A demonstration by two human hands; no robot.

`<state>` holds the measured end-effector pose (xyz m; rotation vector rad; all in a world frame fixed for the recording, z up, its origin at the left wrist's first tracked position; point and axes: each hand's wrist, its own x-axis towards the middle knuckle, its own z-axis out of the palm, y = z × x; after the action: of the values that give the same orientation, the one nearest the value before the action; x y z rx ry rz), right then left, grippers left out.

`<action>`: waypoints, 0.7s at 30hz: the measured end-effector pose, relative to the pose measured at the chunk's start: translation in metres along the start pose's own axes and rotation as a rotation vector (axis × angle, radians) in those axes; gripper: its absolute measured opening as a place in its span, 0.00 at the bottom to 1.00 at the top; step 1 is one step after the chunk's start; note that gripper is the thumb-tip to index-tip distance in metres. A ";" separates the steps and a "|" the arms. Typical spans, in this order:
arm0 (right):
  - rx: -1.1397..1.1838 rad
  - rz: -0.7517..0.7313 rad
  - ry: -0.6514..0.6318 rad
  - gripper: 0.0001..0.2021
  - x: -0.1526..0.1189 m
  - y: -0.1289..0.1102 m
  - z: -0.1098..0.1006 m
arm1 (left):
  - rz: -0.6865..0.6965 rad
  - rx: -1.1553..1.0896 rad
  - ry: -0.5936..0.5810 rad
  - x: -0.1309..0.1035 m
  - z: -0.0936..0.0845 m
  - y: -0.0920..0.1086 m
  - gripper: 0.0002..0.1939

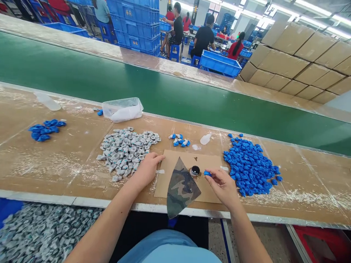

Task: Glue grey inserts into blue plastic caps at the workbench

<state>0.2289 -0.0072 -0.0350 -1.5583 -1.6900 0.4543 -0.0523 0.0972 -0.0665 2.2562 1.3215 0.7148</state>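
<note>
Marking 1: orange characters (128,13), apparently Chinese, printed on upper part of blue crate stack (137,28), at eleven o'clock; too small and soft for sure reading. Marking 2: similar orange print (134,42), lower down on same stack, likewise at eleven o'clock; equally illegible. Legible words, brands, numbers, signs: none.

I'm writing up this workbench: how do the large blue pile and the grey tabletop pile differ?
The blue pile lies beside the right hand; the grey pile, beside the left hand. The blue pile looks evenly coloured; the grey pile shows teal flecks. Both are small-piece heaps.
</note>
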 end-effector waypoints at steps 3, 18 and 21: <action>-0.056 -0.058 -0.035 0.10 0.005 -0.010 0.004 | -0.041 -0.138 0.041 -0.007 -0.004 0.013 0.15; -0.153 -0.099 -0.044 0.09 0.011 -0.009 0.010 | -0.433 -1.010 -0.036 -0.027 0.028 0.061 0.10; -0.146 -0.104 -0.036 0.09 0.010 -0.010 0.009 | -0.491 -1.091 -0.076 -0.028 0.030 0.065 0.12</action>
<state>0.2156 0.0026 -0.0307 -1.5638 -1.8576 0.3133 -0.0016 0.0393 -0.0572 1.0384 0.9945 0.8538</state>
